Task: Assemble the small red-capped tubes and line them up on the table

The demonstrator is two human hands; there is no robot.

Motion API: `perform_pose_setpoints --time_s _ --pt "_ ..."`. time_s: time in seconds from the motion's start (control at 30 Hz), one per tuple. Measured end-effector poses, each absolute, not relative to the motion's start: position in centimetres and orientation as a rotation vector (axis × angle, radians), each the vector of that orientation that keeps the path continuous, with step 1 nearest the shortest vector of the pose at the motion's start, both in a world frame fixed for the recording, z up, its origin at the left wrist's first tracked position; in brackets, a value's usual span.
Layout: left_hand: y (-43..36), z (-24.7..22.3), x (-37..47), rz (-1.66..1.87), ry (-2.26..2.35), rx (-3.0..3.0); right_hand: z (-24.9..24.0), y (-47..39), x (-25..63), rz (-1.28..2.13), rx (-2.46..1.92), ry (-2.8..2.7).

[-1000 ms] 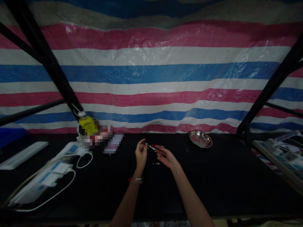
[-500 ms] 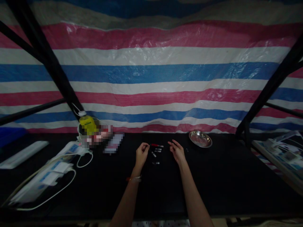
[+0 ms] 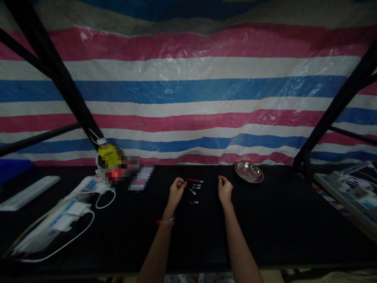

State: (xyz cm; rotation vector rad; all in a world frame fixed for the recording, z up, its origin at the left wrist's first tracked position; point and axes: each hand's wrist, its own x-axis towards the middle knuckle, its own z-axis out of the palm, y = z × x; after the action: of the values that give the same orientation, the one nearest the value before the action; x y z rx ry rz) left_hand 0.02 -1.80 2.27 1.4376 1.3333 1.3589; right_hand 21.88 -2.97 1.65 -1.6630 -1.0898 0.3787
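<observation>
My left hand (image 3: 176, 192) is at the middle of the black table, thumb and fingers pinched together. What it pinches, if anything, is too dark to tell. Just right of it lies a short red stick-like piece (image 3: 194, 181) with a shiny end. Below that are several small dark pieces with silvery ends, among them a tilted one (image 3: 193, 192) and a lower, separate one (image 3: 193, 202). My right hand (image 3: 225, 192) is further right, its fingers closed in a pinch around something I cannot make out. A round metal dish (image 3: 249, 172) stands behind and to its right.
At left are white power strips (image 3: 55, 222) with plugs and looping cables. A yellow-labelled bottle (image 3: 109, 156) and a blurred flat item (image 3: 141, 177) stand behind them. Black frame bars (image 3: 332, 102) and a striped sheet (image 3: 203, 90) bound the table; a side shelf (image 3: 347, 200) holds clutter.
My right hand has shifted slightly right, and its spread fingers have closed into a pinch. My left hand is nearly still, beside the small pieces.
</observation>
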Motion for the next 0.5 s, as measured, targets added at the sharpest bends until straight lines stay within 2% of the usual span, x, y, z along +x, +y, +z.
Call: perform_pose_setpoints --time_s 0.23,0.5 --pt "-1.3 2.1 -0.8 1.363 1.292 1.391 3.4 -4.0 21.4 0.391 -2.12 -1.262" --pt "-1.4 1.8 -1.0 1.276 1.378 1.514 3.9 -4.1 21.2 0.439 -2.266 -1.329"
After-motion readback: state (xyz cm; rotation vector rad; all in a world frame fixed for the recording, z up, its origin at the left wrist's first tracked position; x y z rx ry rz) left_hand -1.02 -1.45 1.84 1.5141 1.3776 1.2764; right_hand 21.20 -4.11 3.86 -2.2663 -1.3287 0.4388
